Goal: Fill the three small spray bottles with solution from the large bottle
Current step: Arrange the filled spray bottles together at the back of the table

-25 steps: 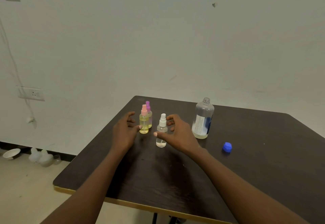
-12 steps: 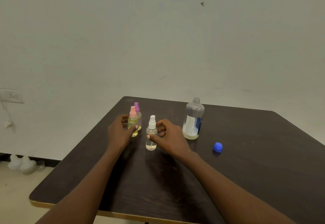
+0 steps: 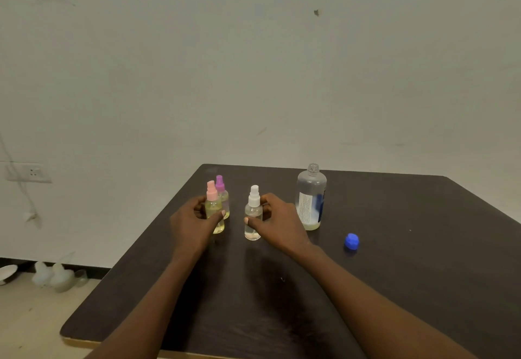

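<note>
Three small spray bottles stand on the dark table (image 3: 394, 288). My left hand (image 3: 191, 223) wraps around the pink-capped bottle (image 3: 213, 209), which holds yellowish liquid. Just behind it stands the purple-capped bottle (image 3: 221, 193). My right hand (image 3: 279, 224) curls around the white-capped clear bottle (image 3: 253, 215), thumb in front and fingers behind. The large clear bottle (image 3: 310, 198) with a white and blue label stands uncapped to the right, a little liquid at its bottom. Its blue cap (image 3: 351, 241) lies on the table further right.
The table's far edge meets a pale wall. On the floor at lower left lie a white bowl (image 3: 7, 272) and some translucent containers (image 3: 56, 275). A wall socket (image 3: 32, 172) with a hanging cable sits at the left.
Both hands have closed in on their bottles: the left now wraps the pink-capped one, the right curls tighter around the white-capped one. The head view swung right, then back left.
</note>
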